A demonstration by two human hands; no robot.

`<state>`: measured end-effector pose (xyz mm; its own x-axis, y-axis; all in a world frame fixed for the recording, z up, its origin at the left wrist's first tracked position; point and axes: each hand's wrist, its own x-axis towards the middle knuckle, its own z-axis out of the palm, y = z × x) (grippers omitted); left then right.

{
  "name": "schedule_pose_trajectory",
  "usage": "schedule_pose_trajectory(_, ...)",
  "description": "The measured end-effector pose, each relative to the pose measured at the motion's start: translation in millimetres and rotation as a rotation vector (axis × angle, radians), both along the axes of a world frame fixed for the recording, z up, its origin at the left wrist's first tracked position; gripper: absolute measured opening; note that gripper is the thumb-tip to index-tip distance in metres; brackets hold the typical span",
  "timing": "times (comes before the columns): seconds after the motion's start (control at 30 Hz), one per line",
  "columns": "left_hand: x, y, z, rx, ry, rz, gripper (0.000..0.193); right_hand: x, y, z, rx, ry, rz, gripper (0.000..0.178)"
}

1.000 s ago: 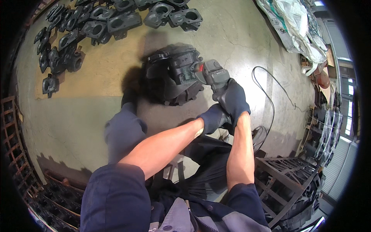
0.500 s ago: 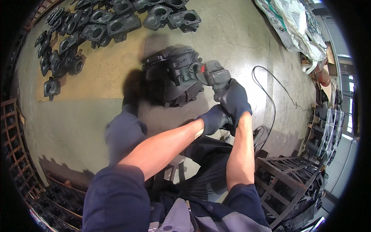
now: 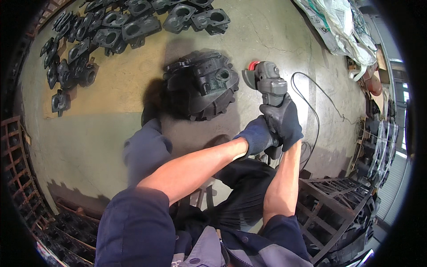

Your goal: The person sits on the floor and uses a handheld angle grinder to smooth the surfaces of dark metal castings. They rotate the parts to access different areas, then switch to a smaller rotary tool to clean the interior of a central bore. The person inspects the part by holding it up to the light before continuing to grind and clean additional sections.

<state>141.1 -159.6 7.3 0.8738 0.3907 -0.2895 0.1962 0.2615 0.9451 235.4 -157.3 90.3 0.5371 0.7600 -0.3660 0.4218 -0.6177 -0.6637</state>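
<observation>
Grinder (image 3: 272, 83) grip largely hidden by right hand (image 3: 283, 120), left hand (image 3: 258, 135) partly overlapped, cable (image 3: 318, 129) partly behind right forearm (image 3: 283, 182), housing (image 3: 207, 89) underside out of sight, uppermost flanges (image 3: 161, 5) cropped by top edge, sack (image 3: 338, 26) likewise cropped, lower-right rack (image 3: 343, 212) interior indistinct.

From here I see grey floor (image 3: 84, 147), cracked toward one o'clock, glaring near two. A window (image 3: 405, 94) glows at three, a rack (image 3: 330, 200) stands at four, a lattice (image 3: 15, 153) at nine.
</observation>
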Motion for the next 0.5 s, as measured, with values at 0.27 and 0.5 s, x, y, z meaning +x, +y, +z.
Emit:
schedule_pose_trajectory(0.27,-2,-5,33,0.505,0.214,0.043,0.037,22,-29,7,0.351,0.142,-0.01,0.047)
schedule_pose_trajectory(0.5,15,27,76,0.988,0.304,-0.093,0.054,83,-37,-6,0.898,-0.539,0.477,0.014)
